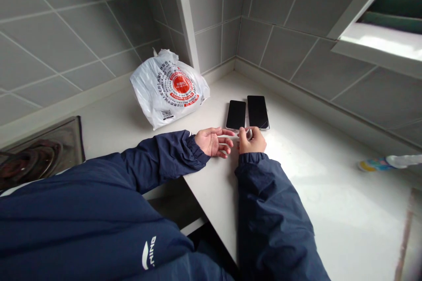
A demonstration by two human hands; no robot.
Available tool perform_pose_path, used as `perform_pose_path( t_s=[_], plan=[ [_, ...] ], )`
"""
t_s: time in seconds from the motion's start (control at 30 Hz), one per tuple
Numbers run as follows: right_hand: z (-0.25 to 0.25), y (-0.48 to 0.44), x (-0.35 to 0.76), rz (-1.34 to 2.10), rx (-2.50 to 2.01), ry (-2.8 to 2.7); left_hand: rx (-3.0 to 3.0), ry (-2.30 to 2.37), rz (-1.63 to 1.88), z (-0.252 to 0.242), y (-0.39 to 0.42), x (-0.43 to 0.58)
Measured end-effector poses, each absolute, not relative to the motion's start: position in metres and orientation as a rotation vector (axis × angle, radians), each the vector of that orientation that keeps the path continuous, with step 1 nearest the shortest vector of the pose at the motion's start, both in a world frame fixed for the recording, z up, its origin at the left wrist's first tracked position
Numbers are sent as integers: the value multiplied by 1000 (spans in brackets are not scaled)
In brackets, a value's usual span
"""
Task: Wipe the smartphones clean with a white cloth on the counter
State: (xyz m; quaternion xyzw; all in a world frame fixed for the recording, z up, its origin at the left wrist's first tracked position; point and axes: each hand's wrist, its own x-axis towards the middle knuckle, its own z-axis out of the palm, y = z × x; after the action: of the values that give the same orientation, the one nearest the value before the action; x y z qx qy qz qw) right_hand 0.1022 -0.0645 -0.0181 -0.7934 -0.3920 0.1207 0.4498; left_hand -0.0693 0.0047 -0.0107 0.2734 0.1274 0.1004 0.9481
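Cord [228, 135], white and thin, to the right of the bag [169, 90], spanning the short gap between the 2 hands. Right hand [252, 141]: forearm reaching forward, fingers curled and together with the thumb, clamped on a small loop of the cord. Left hand [211, 142]: turned partly on its side toward the right hand, fingers [226, 140] apart and slightly curved, their tips just beside the cord; contact with it cannot be told. Both forearms, in navy sleeves [165, 162], reach over the counter [313, 175].

Bag: white plastic, printed with a round red mark and a QR code, gathered at the top, bulging, standing on the counter; its contents are hidden. 2 black phones [247, 112] lie flat and side by side, screens up and dark, to the right of the bag, just beyond the right hand. Hob [36, 156]: dark metal, left of the bag. Tiled wall [82, 39]: directly behind the bag.
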Motion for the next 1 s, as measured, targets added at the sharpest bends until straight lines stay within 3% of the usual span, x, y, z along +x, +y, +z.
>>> perform_pose_path(
  t_s=[0.27,1.0],
  plan=[
    [-10,-76,126,-104,-2121,-1080,540,246,221,-10,5,-71],
    [-1,-55,133,77,-2460,-986,533,306,306,-4,5,-64]
  ],
)
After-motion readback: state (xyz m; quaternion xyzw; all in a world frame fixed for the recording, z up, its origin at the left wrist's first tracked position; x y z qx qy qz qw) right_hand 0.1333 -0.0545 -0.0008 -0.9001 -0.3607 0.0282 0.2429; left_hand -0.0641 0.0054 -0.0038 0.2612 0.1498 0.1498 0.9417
